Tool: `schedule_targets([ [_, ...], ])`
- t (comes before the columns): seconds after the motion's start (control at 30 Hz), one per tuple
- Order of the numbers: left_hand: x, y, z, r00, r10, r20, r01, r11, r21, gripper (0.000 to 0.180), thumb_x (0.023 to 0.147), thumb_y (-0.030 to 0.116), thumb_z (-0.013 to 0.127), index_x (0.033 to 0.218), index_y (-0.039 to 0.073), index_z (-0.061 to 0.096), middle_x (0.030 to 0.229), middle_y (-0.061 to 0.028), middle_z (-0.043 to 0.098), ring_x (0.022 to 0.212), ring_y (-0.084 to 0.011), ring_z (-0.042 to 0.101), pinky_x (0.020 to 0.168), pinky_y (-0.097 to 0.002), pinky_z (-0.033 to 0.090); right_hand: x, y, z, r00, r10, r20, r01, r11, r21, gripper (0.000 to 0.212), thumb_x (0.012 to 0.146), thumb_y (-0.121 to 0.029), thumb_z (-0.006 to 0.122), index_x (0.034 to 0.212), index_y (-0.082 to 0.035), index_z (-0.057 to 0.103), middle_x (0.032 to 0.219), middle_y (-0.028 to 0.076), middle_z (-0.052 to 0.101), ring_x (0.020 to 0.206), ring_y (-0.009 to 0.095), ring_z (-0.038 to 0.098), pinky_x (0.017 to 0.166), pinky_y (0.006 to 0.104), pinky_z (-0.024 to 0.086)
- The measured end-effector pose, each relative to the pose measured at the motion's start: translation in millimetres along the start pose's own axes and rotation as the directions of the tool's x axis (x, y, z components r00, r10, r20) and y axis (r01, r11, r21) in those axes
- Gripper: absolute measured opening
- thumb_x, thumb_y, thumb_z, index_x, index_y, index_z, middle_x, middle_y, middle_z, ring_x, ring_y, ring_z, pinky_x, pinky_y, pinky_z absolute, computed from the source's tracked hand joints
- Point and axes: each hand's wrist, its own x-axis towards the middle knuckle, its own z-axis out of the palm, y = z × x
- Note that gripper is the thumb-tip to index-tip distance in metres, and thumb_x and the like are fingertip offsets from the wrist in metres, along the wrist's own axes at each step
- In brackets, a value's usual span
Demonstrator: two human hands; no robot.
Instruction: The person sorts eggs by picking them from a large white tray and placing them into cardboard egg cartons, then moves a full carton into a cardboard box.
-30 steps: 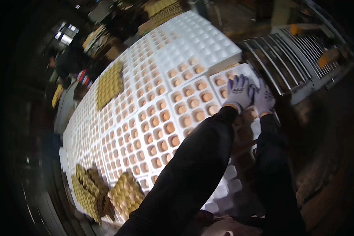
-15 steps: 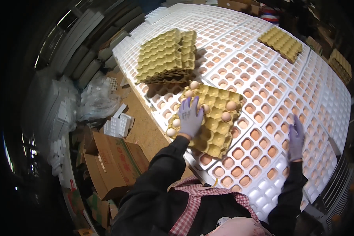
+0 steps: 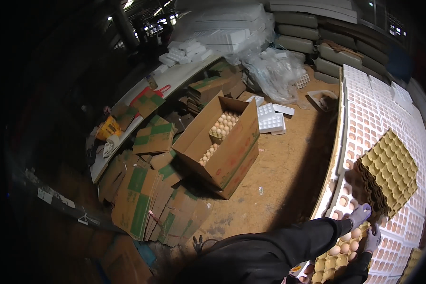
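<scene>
A yellow moulded egg tray (image 3: 325, 268) lies at the lower right, with several pale brown eggs (image 3: 345, 246) in its cups. My left hand (image 3: 359, 215), in a greyish-purple glove, is at the tray's far end with its fingers curled; whatever they hold is hidden. Close by on the right, my right hand (image 3: 373, 238), gloved alike, sits beside the eggs at the tray's edge. Its fingers are bent and partly hidden. Just beyond both hands stands a stack of empty yellow egg trays (image 3: 391, 173) on white foam trays (image 3: 362, 137), whose pockets hold more eggs.
On the floor to the left, an open cardboard box (image 3: 239, 163) contains trays of eggs. Flattened cartons (image 3: 142, 199) lean beside it. Loose white foam trays (image 3: 271, 123) and clear plastic wrap (image 3: 274, 78) lie farther back. A narrow table (image 3: 139, 92) runs along the far left.
The view has swung left toward the floor and the box. My right hand has come from the foam trays on the right to the egg tray, close to my left hand.
</scene>
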Motion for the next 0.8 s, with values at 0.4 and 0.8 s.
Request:
schedule_targets([
  [0.4,-5.4,-28.0,17.0,0.7,0.093,0.708,-0.708,0.224,0.67,0.016,0.079,0.028,0.06,0.084,0.013,0.063,0.084,-0.004,0.061,0.069,-0.0226,0.056,0.059,-0.0381,0.043,-117.8,-119.0,-19.7,0.964,0.215,0.159,-0.095,0.831,-0.548,0.023,0.087,-0.022,0.058,0.098,-0.002,0.059,0.083,0.016,0.061,0.078,0.033,0.057,0.071,0.0387,0.047],
  [0.8,-18.0,55.8,-27.7,0.396,-0.009,0.918,-0.918,0.019,0.396,0.041,0.072,0.014,0.069,0.112,0.02,0.061,0.124,-0.0112,0.044,0.108,-0.0298,0.05,0.084,-0.0379,0.049,-240.4,-112.2,-100.8,0.854,0.417,-0.312,0.068,0.505,0.86,0.055,0.085,-0.015,0.061,0.136,-0.005,0.043,0.132,0.011,0.049,0.114,0.024,0.057,0.07,0.022,0.049],
])
